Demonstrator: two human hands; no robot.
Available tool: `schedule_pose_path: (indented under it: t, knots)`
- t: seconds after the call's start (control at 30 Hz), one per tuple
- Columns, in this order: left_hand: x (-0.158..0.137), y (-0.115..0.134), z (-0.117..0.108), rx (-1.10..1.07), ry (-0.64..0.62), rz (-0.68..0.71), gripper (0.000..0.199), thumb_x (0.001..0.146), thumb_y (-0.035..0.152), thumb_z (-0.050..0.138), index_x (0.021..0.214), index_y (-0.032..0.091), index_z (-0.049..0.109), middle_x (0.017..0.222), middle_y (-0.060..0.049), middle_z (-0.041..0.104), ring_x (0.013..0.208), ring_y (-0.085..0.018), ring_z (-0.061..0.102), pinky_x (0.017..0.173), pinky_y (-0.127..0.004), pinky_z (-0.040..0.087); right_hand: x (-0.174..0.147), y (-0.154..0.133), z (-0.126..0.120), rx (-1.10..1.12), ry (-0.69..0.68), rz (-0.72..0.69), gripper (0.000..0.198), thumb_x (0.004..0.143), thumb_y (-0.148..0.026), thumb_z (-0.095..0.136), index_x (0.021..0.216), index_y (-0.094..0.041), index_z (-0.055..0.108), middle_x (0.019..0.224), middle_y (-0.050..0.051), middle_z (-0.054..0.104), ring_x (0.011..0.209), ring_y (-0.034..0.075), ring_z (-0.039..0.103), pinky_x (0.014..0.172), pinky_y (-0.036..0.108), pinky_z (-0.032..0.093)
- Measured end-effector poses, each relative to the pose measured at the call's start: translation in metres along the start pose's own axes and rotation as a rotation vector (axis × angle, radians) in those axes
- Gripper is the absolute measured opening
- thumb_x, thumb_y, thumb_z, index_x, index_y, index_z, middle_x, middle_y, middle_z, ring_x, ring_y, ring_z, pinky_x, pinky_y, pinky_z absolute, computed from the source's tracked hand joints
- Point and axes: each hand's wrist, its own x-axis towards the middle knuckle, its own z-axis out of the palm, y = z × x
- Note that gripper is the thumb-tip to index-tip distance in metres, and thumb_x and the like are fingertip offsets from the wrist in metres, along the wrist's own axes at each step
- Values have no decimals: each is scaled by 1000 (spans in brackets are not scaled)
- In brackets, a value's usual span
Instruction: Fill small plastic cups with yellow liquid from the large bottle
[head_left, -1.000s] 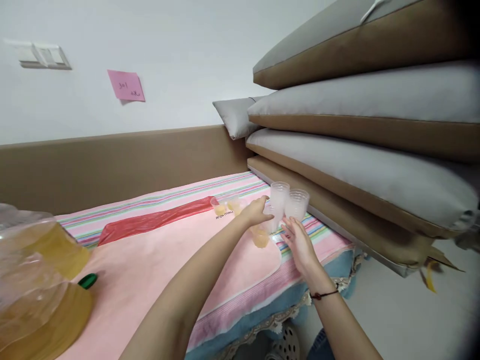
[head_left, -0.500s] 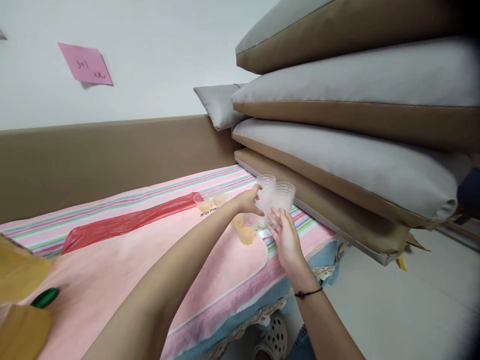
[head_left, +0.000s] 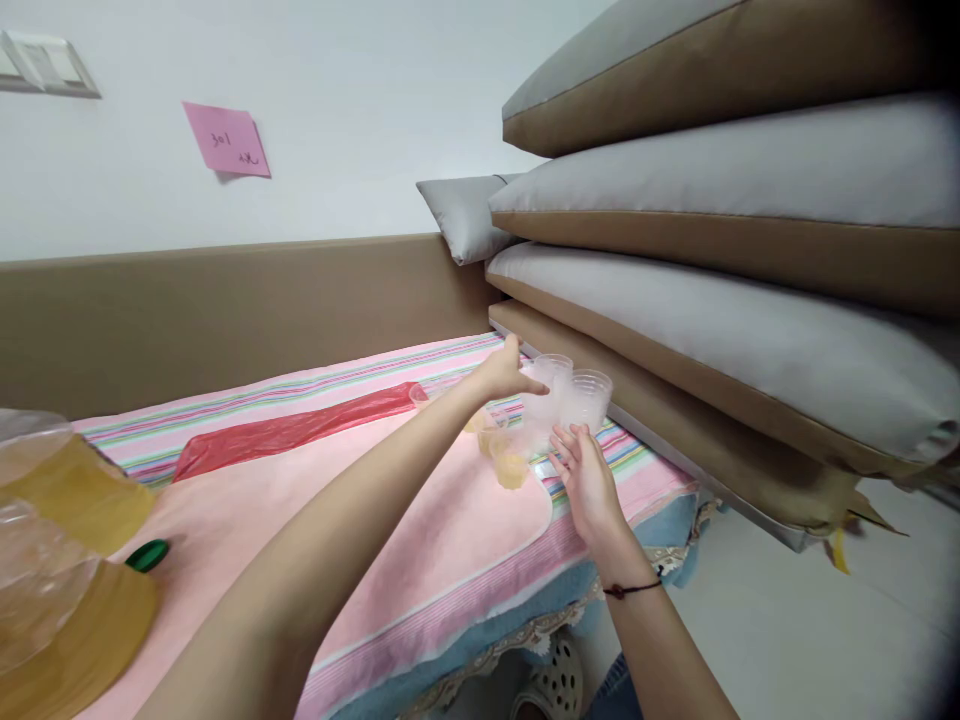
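Observation:
Two stacks of clear plastic cups stand side by side at the far right of the striped cloth, a left stack (head_left: 553,385) and a right stack (head_left: 587,400). My left hand (head_left: 504,372) is beside the left stack, thumb and finger apart, the thumb at its side. Low in front of the right stack is my right hand (head_left: 589,485), palm turned inward and fingers loosely extended at its base. Just below the left hand, several clear cups with yellow liquid, among them a front cup (head_left: 512,470), stand close together. My left forearm covers part of the cloth behind.
Large clear bottles of yellow liquid, one (head_left: 82,630) nearest, are at the left by a green cap (head_left: 148,555). A red plastic bag (head_left: 300,425) lies along the pink mat (head_left: 442,540). Stacked grey-brown cushions (head_left: 697,230) rise at the right, close behind the cups.
The view has swung left, bringing more of the bottles into sight. My left hand has shifted slightly back and left of the left cup stack. My right hand stays near the right stack.

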Motion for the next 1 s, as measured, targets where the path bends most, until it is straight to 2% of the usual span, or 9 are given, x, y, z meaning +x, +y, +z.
schedule_pose_path:
  t: [0.13,0.23,0.47,0.57,0.7,0.8,0.87,0.93,1.0]
  knots:
    - [-51,17,-40,55,64,-1,99,63,42,80,142,17,27,132,-19,58,111,-27,62,93,-41,49,-4,-8,0,-3,9,-14,45,82,-60,60,109,-23,56,129,10,60,127,26,53,109,45,42]
    - [-98,-1,-56,126,-5,-125,107,59,39,83,146,19,25,131,-19,58,105,-29,64,88,-41,51,-12,-17,-1,11,27,-48,47,80,-59,62,109,-22,56,131,10,59,128,25,52,111,45,38]
    - [-180,-85,-57,123,-50,-379,104,51,27,84,143,26,35,130,-15,61,106,-33,64,83,-42,51,-38,-29,0,51,26,-99,50,74,-59,67,104,-20,56,128,13,61,126,27,53,113,45,35]
    - [-195,-103,-52,142,-95,-370,103,54,21,80,145,23,32,137,-17,58,110,-33,63,86,-43,51,-47,-27,3,57,14,-116,49,72,-57,70,102,-20,57,128,12,61,127,27,53,113,46,34]
    - [-204,-113,-47,141,-108,-341,101,59,20,77,147,19,29,145,-20,51,116,-34,62,93,-46,50,-53,-21,9,66,-29,-126,49,72,-57,71,101,-20,58,125,11,63,127,27,53,113,45,35]
    - [-210,-108,-52,155,-65,-311,105,57,17,78,149,23,28,156,-17,39,137,-36,46,108,-49,41,-56,-21,14,76,-41,-154,47,72,-57,72,100,-21,59,121,9,65,125,26,55,112,46,36]
    - [-220,-92,-59,155,11,-243,96,61,20,78,147,24,36,158,-13,36,143,-33,37,115,-48,33,-60,-27,18,112,-47,-200,46,70,-54,76,97,-21,61,115,8,67,119,26,58,111,48,37]
    - [-240,-66,-68,119,117,-155,65,74,32,72,136,24,52,151,-10,49,138,-29,45,113,-45,36,-69,-40,19,146,-71,-287,38,69,-49,79,89,-20,65,104,7,69,110,27,63,109,51,39]
    - [-273,-33,-74,41,202,-93,34,87,43,59,114,24,68,129,-7,67,119,-26,61,101,-41,48,-84,-56,11,137,-133,-391,26,72,-43,79,77,-20,69,94,6,69,101,26,65,108,52,40]
